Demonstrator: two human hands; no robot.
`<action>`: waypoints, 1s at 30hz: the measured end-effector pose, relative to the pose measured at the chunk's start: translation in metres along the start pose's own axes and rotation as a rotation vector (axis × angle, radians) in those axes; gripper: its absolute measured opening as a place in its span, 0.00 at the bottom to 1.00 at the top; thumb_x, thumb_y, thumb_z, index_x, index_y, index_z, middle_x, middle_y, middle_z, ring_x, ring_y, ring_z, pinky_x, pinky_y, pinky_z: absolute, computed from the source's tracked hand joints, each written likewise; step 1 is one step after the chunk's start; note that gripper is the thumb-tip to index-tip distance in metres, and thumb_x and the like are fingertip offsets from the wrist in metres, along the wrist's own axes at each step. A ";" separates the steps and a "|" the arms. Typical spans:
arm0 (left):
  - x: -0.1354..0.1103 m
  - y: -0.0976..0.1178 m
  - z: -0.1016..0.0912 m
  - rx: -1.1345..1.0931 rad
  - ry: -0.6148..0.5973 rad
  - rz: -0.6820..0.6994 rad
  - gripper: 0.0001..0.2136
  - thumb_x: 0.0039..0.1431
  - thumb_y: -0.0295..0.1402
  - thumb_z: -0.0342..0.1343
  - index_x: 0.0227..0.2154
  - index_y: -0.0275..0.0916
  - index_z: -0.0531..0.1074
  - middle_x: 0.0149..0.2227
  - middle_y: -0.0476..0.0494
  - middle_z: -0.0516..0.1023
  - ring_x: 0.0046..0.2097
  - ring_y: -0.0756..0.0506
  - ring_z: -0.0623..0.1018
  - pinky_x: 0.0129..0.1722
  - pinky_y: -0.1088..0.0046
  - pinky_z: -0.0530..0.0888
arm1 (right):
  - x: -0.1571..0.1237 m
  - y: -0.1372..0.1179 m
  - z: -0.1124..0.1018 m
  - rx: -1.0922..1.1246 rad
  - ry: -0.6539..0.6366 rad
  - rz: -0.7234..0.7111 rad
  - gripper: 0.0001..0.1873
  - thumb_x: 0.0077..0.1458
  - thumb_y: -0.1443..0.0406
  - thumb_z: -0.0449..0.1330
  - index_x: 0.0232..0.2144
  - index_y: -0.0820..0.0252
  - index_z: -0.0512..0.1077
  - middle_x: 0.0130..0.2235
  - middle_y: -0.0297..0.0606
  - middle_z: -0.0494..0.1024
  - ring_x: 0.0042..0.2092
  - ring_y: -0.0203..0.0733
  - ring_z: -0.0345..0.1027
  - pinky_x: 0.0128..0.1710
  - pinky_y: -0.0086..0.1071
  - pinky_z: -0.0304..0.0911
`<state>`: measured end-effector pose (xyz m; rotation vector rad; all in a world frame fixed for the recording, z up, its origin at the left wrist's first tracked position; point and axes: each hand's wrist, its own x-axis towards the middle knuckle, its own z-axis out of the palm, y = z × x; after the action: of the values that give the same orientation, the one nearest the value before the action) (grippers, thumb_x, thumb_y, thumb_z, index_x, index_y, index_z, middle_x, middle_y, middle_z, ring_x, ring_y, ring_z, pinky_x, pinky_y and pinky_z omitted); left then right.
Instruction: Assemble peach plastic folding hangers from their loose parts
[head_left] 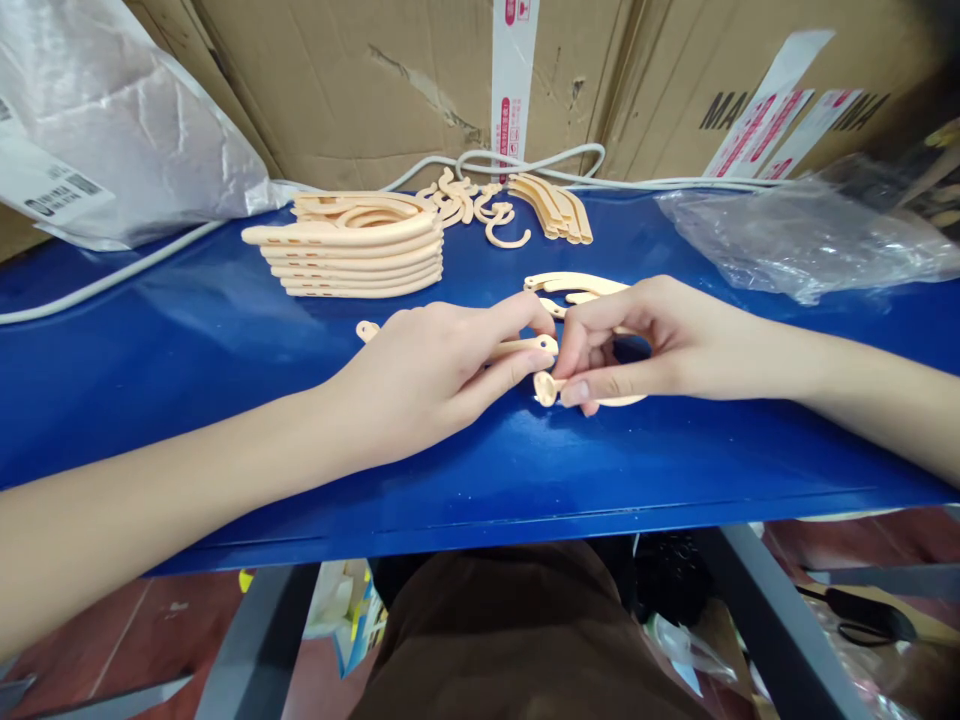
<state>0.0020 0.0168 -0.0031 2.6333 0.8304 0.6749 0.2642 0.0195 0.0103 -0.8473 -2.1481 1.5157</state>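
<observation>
Pinching a cream plastic arm (546,346) between thumb and index finger, the left hand (420,370) sits low over the blue desk (480,490) in the head view, back of the hand upward. The arm's end, with a small hole through it, pokes out past the fingertips; another holed tip (367,331) shows beyond the knuckles, though whether it belongs to that same arm cannot be told. Just to the right, the right hand (652,340) has its fingers curled and its thumb pressed on a second cream piece (546,388), whose rounded, cupped end lies just below the arm's holed end. Whether these two ends touch is unclear. Loose curved parts (574,282) lie right behind the right hand, partly covered by it. Farther back stands a neat stack of cream hangers (349,265), then a small heap of hooks (454,200), then a bundle of curved bars (551,205). Crumpled clear plastic (802,235) lies at the right, and cardboard boxes (322,90) rise behind.
</observation>
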 end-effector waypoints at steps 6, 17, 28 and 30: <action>0.002 0.001 -0.004 -0.002 -0.071 -0.023 0.13 0.81 0.42 0.50 0.51 0.44 0.78 0.36 0.51 0.88 0.35 0.46 0.83 0.34 0.70 0.69 | -0.008 -0.013 0.008 -0.113 -0.072 -0.017 0.10 0.67 0.59 0.74 0.37 0.59 0.84 0.31 0.31 0.85 0.31 0.33 0.74 0.31 0.29 0.67; 0.000 0.004 -0.005 -0.018 -0.093 0.004 0.10 0.80 0.39 0.51 0.48 0.43 0.77 0.35 0.51 0.86 0.32 0.47 0.81 0.33 0.70 0.66 | -0.005 -0.009 0.010 -0.069 -0.016 -0.029 0.11 0.65 0.59 0.74 0.36 0.57 0.77 0.32 0.31 0.84 0.32 0.34 0.73 0.32 0.31 0.68; -0.005 -0.005 0.007 0.013 0.011 0.061 0.12 0.80 0.41 0.49 0.44 0.44 0.76 0.27 0.56 0.80 0.26 0.50 0.74 0.31 0.72 0.62 | -0.005 -0.013 0.013 -0.032 0.031 0.007 0.13 0.64 0.62 0.73 0.39 0.54 0.72 0.34 0.32 0.87 0.35 0.38 0.81 0.35 0.33 0.73; -0.005 -0.005 0.007 0.014 0.004 0.057 0.12 0.80 0.41 0.49 0.44 0.44 0.75 0.28 0.56 0.79 0.27 0.50 0.74 0.32 0.72 0.62 | -0.006 -0.011 0.013 -0.038 0.043 0.012 0.14 0.63 0.62 0.74 0.41 0.54 0.72 0.34 0.31 0.87 0.36 0.39 0.83 0.37 0.34 0.75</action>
<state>0.0000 0.0171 -0.0128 2.6783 0.7669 0.6919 0.2576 0.0040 0.0165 -0.8993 -2.1510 1.4536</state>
